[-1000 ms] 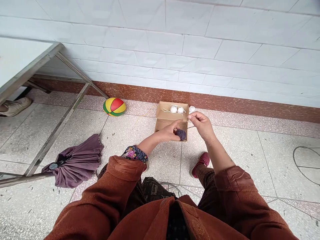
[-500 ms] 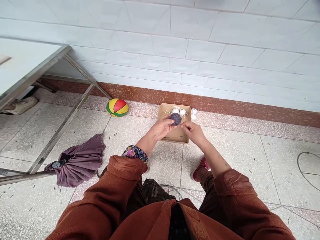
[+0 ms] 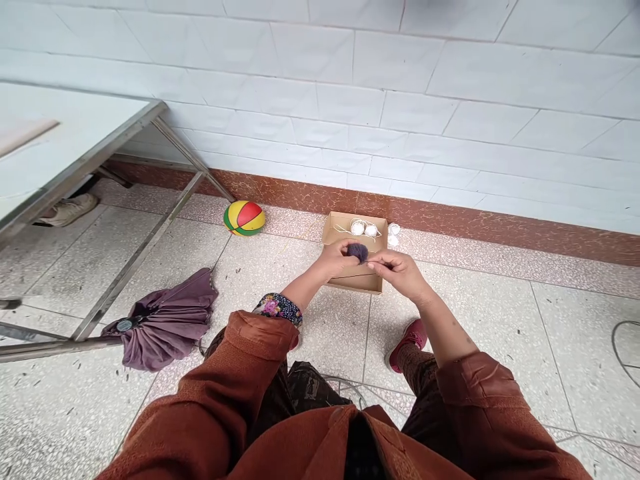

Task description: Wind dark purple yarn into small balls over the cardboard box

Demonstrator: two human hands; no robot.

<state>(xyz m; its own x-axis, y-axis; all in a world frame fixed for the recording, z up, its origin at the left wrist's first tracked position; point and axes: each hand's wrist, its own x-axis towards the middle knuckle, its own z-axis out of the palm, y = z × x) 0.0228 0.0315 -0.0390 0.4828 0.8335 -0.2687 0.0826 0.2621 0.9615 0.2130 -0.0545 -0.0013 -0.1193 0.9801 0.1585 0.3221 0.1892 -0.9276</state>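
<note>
My left hand (image 3: 338, 260) is wrapped round a ball of dark grey-purple yarn (image 3: 357, 252). Close to the ball's right side, my right hand (image 3: 399, 272) pinches with thumb and forefinger; a thin strand of the yarn seems to be between them, though it is too fine to be sure. Below both hands lies a shallow cardboard box (image 3: 331, 228) on the floor. Several white balls of yarn (image 3: 371, 230) with loose ends rest in its far part. A dark strand crosses the near part of the box.
White balls (image 3: 394, 230) sit just right of the box. A striped ball (image 3: 244, 218) lies by the wall, left of the box. A folded purple umbrella (image 3: 167, 320) leans near the metal-framed table (image 3: 115, 127). Another person's shoe (image 3: 73, 210) shows under the table. A wire loop (image 3: 620, 347) is at right.
My left hand has turned the yarn ball so its fingers cover more of it. My right hand stays pinched close beside it. The whole view has shifted slightly.
</note>
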